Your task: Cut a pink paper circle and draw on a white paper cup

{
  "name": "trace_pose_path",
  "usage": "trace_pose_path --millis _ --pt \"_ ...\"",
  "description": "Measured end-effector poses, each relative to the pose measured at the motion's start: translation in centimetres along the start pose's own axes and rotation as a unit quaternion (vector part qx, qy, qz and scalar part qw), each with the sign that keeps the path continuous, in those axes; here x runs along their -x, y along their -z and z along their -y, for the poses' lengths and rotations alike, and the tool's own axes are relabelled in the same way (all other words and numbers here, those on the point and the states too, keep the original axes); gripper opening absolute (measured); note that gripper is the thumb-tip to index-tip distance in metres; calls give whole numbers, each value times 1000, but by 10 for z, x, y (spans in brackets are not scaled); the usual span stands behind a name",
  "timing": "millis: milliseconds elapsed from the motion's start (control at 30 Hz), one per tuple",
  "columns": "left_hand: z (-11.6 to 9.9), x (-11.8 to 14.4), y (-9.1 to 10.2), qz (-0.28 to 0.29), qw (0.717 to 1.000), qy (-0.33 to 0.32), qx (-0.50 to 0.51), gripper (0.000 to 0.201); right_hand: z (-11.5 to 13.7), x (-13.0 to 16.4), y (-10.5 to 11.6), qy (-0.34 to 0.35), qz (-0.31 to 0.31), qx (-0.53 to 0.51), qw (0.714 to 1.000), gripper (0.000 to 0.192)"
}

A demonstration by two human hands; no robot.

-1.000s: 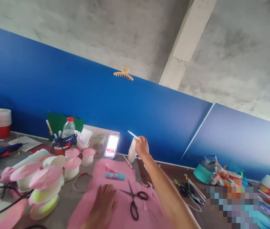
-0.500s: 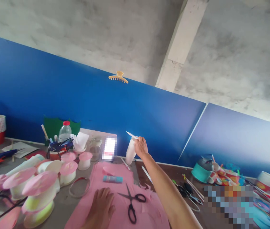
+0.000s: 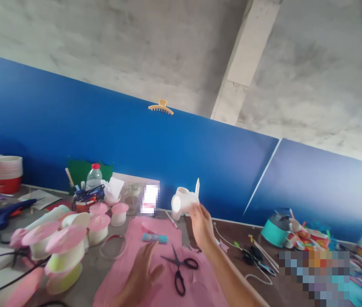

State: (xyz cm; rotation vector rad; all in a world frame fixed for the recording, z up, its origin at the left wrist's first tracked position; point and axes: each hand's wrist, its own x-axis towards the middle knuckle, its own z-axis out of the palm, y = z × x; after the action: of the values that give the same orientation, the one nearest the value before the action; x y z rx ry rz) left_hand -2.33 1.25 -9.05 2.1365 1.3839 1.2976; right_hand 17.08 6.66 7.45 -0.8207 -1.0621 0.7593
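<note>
**Cup held sideways at frame centre**

The pink sheet (image 3: 168,273) covers the surface at lower centre. Above it, the right hand (image 3: 201,226) grasps 1 white cup (image 3: 183,200), its long axis tipped leftward. The left hand (image 3: 144,273), released, hovers below-left, farther away.

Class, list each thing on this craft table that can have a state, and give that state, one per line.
Right hand: shut on white cup, lifted, tipped sideways.
Left hand: open, over pink sheet.
Scissors: open, flat on the sheet.
Bottle: upright, red cap on.
Glue stick: lying flat.
</note>
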Motion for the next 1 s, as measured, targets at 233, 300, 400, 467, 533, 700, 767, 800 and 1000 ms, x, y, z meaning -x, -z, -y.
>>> trace_pose_path --millis 233,300,400,467,533,700,767,800,1000 --pt "-49 -1 22 68 957 74 271 97 -68 138 9 -208 12 -36 977 40" --pt "-58 -2 24 61 933 117 335 93 -74 142 13 -184 36 -6 982 46" --pt "-59 -4 26 46 920 151 359 81 -77 129 25 -74 -5 88 993 47" --pt "-57 -5 27 7 941 144 307 74 -80 120 37 -17 -32 135 990 50" --pt "-56 -6 30 14 952 145 267 63 -82 116 49 19 -40 182 982 49" --pt "-56 -6 31 45 971 150 181 50 -75 124 58 184 39 260 947 21" --pt "-53 -6 29 45 973 151 170 48 -65 128 52 301 81 278 909 18" --pt "-52 -6 29 46 973 150 167 46 -59 130 48 356 100 285 884 24" --pt "-53 -5 31 79 968 175 164 41 -31 136 36 490 106 305 810 31"
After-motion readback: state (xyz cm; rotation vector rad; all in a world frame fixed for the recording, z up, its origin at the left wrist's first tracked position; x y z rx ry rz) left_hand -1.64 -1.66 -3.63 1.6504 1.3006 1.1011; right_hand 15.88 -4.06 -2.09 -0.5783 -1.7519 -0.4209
